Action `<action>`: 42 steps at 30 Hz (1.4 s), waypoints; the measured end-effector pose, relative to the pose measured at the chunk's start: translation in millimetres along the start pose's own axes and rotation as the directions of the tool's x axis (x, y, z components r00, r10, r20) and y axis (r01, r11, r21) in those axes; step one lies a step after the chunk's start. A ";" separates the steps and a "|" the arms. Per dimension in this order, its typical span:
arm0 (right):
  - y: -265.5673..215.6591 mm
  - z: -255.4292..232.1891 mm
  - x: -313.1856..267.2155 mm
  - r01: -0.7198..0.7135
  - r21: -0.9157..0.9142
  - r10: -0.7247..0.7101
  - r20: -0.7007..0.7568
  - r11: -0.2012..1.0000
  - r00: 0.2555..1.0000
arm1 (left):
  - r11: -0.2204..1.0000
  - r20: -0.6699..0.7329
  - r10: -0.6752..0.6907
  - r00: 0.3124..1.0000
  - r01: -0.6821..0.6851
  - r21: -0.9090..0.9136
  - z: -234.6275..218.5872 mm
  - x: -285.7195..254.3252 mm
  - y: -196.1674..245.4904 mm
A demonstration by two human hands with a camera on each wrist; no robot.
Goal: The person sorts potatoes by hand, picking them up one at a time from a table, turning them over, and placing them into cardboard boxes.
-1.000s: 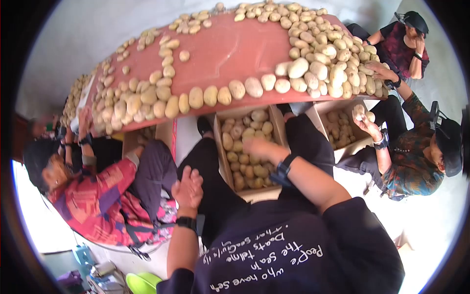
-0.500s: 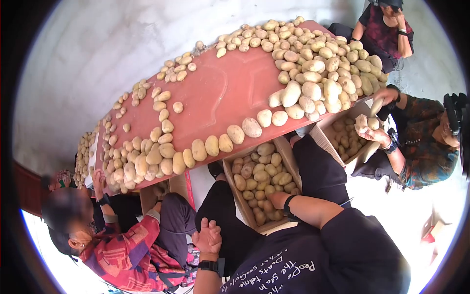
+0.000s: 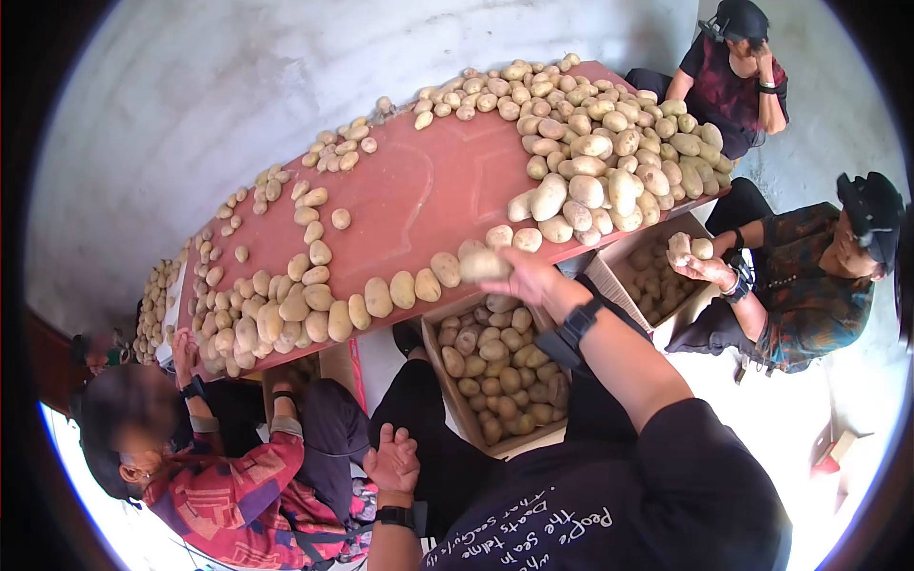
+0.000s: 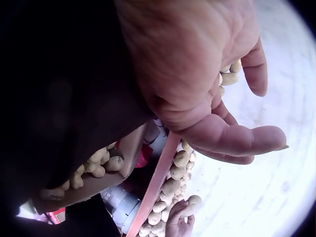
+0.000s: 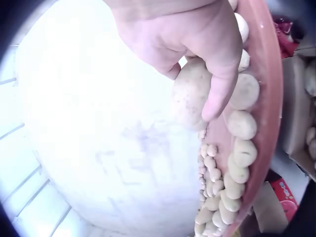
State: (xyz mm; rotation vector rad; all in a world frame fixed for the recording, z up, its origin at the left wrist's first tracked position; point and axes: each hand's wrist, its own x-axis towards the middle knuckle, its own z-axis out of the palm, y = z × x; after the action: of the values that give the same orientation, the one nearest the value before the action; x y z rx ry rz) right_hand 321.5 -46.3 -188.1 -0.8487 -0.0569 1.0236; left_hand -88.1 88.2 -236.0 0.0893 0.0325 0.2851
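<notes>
My right hand (image 3: pixel 533 278) is over the near edge of the red table (image 3: pixel 419 205), blurred, with a potato (image 3: pixel 485 265) in its fingers. In the right wrist view the right hand (image 5: pixel 190 39) grips that potato (image 5: pixel 191 94) between thumb and fingers, above the row of potatoes along the edge. My left hand (image 3: pixel 392 462) hangs palm up over my leg, its fingers loosely bent and holding nothing; the left wrist view shows the left hand (image 4: pixel 197 84) likewise. Below the table edge stands a cardboard box (image 3: pixel 459 409) of potatoes (image 3: pixel 509 381).
A large pile of potatoes (image 3: pixel 609 143) covers the table's right end, and more lie at its left. A person in a red patterned jacket (image 3: pixel 228 504) sits at left. At right a person in a patterned shirt (image 3: pixel 809 276) holds potatoes over another box (image 3: pixel 681 305).
My right hand has risen out of the box to the table edge with a potato. The left hand has stayed much the same. The head view has shifted.
</notes>
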 end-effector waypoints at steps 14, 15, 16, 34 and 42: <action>-51.5 22.5 108.5 0.101 -0.791 -0.297 -0.105 0.604 0.949 | 1.000 -0.020 -0.019 1.000 0.019 -0.003 -0.3 1.9 1.0; -52.9 20.7 110.6 0.119 -0.900 -0.342 -0.034 0.418 0.939 | 1.000 -0.014 -0.024 1.000 0.024 -0.009 -0.5 2.6 1.7; -53.8 17.3 111.4 0.131 -0.968 -0.371 0.043 0.215 0.928 | 0.999 -0.009 -0.031 0.999 0.031 -0.016 -0.9 3.0 2.2; 31.0 11.6 5.5 0.540 -0.828 -0.041 0.540 0.149 0.841 | 1.000 -0.027 0.009 1.000 -0.009 -0.001 -5.2 1.3 4.7; 145.1 -67.2 23.3 0.242 -0.930 0.213 0.186 -0.275 0.959 | 0.997 -0.033 -0.030 0.999 0.028 -0.074 -3.8 5.2 3.6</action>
State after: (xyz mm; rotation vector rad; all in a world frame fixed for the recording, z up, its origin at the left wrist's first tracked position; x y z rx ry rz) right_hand 256.8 -33.6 -335.7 -2.2736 -1.4715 0.8720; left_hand -84.2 93.4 -239.5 0.0106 0.0570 0.2586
